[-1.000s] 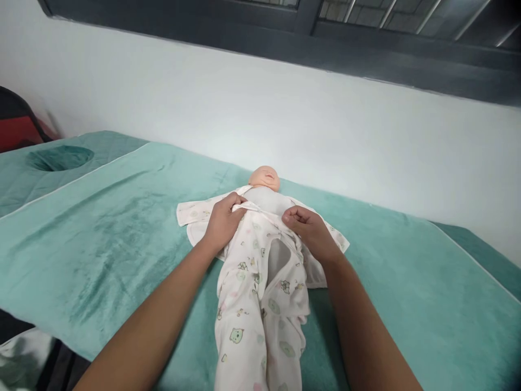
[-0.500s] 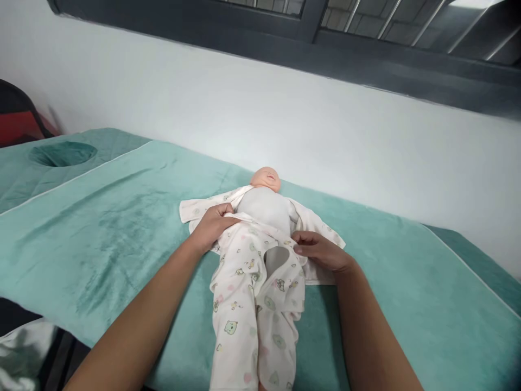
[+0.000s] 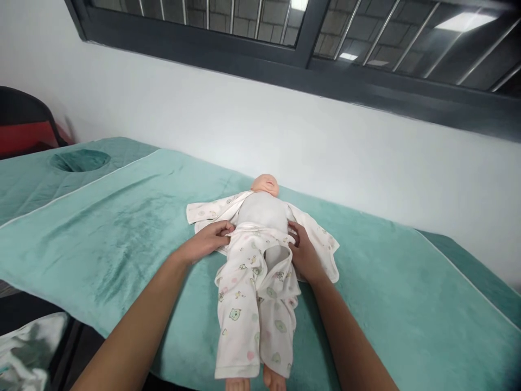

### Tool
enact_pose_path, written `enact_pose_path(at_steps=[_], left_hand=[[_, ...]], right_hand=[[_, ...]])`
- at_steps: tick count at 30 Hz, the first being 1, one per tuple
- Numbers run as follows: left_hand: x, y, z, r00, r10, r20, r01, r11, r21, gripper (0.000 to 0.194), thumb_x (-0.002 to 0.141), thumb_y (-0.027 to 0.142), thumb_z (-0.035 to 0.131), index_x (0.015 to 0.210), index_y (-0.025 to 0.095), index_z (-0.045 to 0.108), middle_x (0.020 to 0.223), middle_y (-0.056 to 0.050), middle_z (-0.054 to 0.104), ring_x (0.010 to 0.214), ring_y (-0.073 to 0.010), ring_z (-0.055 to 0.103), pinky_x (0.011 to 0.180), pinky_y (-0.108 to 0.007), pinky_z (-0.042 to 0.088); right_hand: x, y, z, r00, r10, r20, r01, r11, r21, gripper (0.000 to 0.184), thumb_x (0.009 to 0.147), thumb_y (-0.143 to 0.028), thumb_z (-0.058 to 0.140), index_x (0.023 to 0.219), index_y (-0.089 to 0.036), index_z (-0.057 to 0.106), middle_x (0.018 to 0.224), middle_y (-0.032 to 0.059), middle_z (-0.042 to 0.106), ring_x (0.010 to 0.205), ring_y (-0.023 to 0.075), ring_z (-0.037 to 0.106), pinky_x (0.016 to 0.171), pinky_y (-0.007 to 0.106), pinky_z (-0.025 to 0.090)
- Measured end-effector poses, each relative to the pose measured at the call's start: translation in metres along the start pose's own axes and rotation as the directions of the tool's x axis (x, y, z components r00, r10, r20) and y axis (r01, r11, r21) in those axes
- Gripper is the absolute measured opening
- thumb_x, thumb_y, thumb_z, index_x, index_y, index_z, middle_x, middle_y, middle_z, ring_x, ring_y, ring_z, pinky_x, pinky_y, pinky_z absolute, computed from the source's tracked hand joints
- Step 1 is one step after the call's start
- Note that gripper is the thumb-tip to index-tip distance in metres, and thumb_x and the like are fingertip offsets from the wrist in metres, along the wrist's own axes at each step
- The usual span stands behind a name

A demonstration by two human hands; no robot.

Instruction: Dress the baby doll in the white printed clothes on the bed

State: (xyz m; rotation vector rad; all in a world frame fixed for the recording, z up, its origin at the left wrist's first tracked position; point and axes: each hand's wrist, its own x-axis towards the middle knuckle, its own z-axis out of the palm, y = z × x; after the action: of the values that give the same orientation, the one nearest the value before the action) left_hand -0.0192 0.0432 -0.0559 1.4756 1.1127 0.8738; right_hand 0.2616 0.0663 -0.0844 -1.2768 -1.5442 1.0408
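Observation:
A baby doll (image 3: 264, 209) lies on its back with its head toward the wall. Printed baby trousers (image 3: 244, 282) cover its legs up to the waist, with an opening at the crotch. My left hand (image 3: 211, 239) is closed at the waistband on the left side, thumb and fingers pinched together. On the opposite side, my right hand (image 3: 304, 252) has its fingers curled on the waistband edge, fingertips partly hidden. A matching baby jacket (image 3: 319, 236) lies spread open under the doll, leaving its pale torso bare. The doll's feet show below the trouser hems.
A green cover (image 3: 134, 228) lies over the bed, which has a round hole (image 3: 81, 160) at the left. Behind stands a white wall under a barred window (image 3: 260, 32). A black and red chair (image 3: 28, 122) is at far left; crumpled cloth (image 3: 32, 345) lies at lower left.
The waistband sits flatter across the waist. My right hand has turned and come in closer to the doll's side; my left hand stays at the waistband. The view has tilted up slightly.

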Motion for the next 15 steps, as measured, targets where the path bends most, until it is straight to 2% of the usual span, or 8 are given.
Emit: enact_pose_path(at_steps=[2,5,10,12,15], left_hand=[[0.002,0.000,0.003,1.000,0.020,-0.018,-0.019,1.000,0.019,0.010,0.066,0.021,0.052,0.076,0.020,0.049,0.080,0.002,0.050,0.072,-0.0144,0.045,0.062,-0.024,0.034],[0.010,-0.004,0.009,0.991,0.065,-0.116,-0.056,0.996,0.075,0.010,0.067,0.020,0.052,0.073,0.021,0.044,0.078,0.003,0.050,0.073,-0.0144,0.043,0.064,-0.024,0.034],[0.032,-0.012,0.017,0.928,0.132,-0.348,-0.115,0.991,0.069,0.016,0.065,0.012,0.048,0.068,0.021,0.034,0.073,0.004,0.048,0.074,-0.0145,0.043,0.067,-0.025,0.034],[0.041,-0.012,0.018,0.904,0.120,-0.410,-0.115,0.993,0.038,0.017,0.062,0.008,0.043,0.066,0.021,0.033,0.072,0.003,0.048,0.075,-0.0145,0.043,0.067,-0.025,0.034],[0.049,-0.013,0.017,0.891,0.085,-0.446,-0.099,0.995,-0.007,0.018,0.060,0.005,0.040,0.067,0.021,0.035,0.071,0.003,0.048,0.073,-0.0145,0.045,0.064,-0.025,0.035]], right_hand=[[0.002,-0.001,0.000,0.999,0.006,0.047,-0.008,0.998,0.055,0.072,0.075,-0.020,0.058,0.143,-0.026,0.038,0.131,0.0071,0.061,0.118,0.0225,0.059,0.099,0.038,0.046],[0.007,-0.002,-0.002,0.997,-0.003,0.077,0.001,1.000,0.029,0.074,0.072,-0.020,0.060,0.143,-0.025,0.043,0.133,0.0066,0.061,0.119,0.0242,0.059,0.100,0.038,0.046],[0.024,-0.004,-0.009,0.994,-0.106,-0.028,0.101,0.983,-0.152,0.051,0.067,-0.018,0.054,0.116,-0.021,0.069,0.119,0.0045,0.069,0.112,0.0255,0.060,0.101,0.037,0.043],[0.033,-0.004,-0.010,0.994,-0.080,-0.074,0.067,0.984,-0.165,0.041,0.065,-0.020,0.055,0.101,-0.020,0.074,0.108,0.0035,0.072,0.104,0.0258,0.062,0.095,0.036,0.045],[0.044,-0.002,-0.007,0.991,-0.016,-0.130,0.001,0.993,-0.116,0.033,0.066,-0.026,0.056,0.092,-0.018,0.073,0.094,0.0042,0.074,0.088,0.0252,0.065,0.080,0.035,0.049]])
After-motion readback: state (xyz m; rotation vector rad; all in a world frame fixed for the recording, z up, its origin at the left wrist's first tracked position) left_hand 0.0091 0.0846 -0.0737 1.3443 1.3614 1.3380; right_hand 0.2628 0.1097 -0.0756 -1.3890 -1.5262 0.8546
